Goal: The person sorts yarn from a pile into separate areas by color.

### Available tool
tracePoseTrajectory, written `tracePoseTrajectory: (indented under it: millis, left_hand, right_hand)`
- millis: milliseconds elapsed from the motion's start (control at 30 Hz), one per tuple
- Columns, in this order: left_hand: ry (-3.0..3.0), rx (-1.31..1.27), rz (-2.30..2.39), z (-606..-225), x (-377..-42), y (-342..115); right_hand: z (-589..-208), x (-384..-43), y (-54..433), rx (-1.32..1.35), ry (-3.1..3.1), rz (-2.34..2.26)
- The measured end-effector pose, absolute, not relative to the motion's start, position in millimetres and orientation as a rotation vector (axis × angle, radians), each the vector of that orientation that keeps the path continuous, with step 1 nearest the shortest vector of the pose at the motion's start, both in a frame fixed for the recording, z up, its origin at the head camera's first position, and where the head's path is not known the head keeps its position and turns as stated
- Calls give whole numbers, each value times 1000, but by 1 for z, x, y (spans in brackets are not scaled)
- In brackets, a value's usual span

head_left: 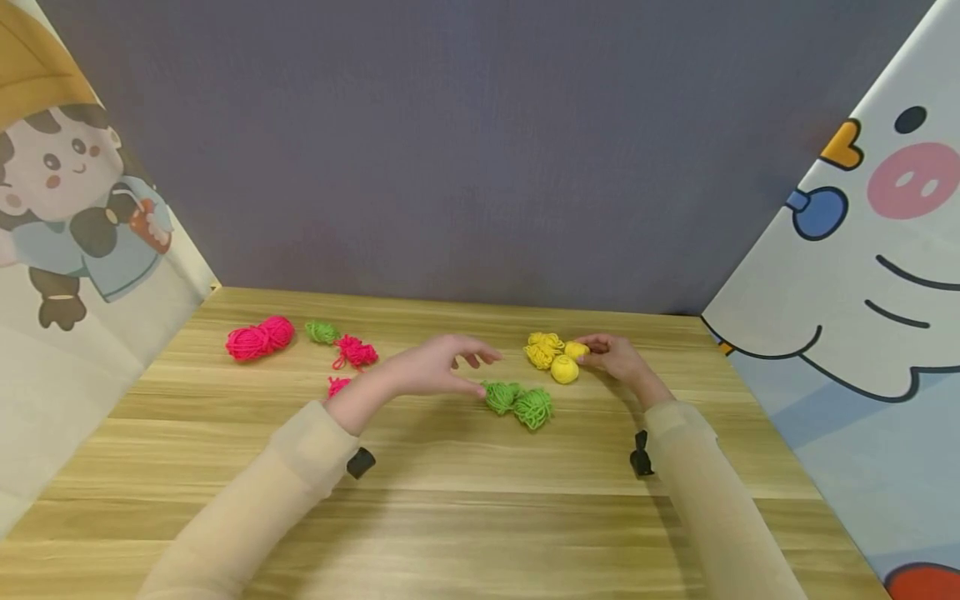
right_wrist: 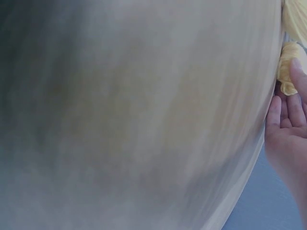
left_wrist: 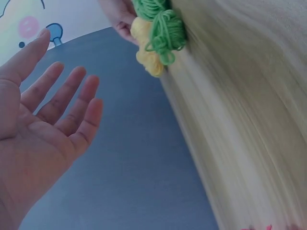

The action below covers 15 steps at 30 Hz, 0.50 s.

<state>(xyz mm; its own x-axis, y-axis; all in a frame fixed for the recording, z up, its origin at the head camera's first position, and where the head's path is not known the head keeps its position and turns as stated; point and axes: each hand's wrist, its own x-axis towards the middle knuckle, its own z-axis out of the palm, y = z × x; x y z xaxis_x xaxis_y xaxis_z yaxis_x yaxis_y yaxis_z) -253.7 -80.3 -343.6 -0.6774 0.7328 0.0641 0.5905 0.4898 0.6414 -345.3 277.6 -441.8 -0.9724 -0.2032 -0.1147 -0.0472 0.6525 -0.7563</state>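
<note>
- Nearest, two pale sleeves [head_left: 247,508] cross the wood-grain worktop [head_left: 487,517], a black fitting [head_left: 641,455] beside the right cuff; both sleeves are cut off at the bottom edge.
- Two green yarn bundles [head_left: 533,408] lie side by side, mid-worktop.
- A pink scrap [head_left: 339,385] is partly hidden by the left forearm, its full shape unclear.
- The left hand [head_left: 442,364] is released, fingers loosely extended; the left wrist view shows it apart from the green bundles.
- A front yellow ball [head_left: 565,369] sits just left of the right hand [head_left: 617,358], which pinches the right yellow ball [head_left: 576,350], partly covering it; the right wrist view is blurred and crops this grasp.
- A yellow skein [head_left: 543,350] lies left of both balls.
- Farther left: a pink tangle [head_left: 356,352], a pink skein [head_left: 260,338], a small green bundle [head_left: 322,332].
- Behind stands a grey partition [head_left: 450,158]; cartoon panels [head_left: 847,292] flank the worktop, their figures cropped.
</note>
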Motion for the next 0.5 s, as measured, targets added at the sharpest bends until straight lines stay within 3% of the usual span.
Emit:
tracePoseTrajectory:
  millis: [500]
  left_hand:
    - [2757,1120,999,-334,-240,-105]
  right_hand:
    - [-442,-346,278,-203,2689,-1191]
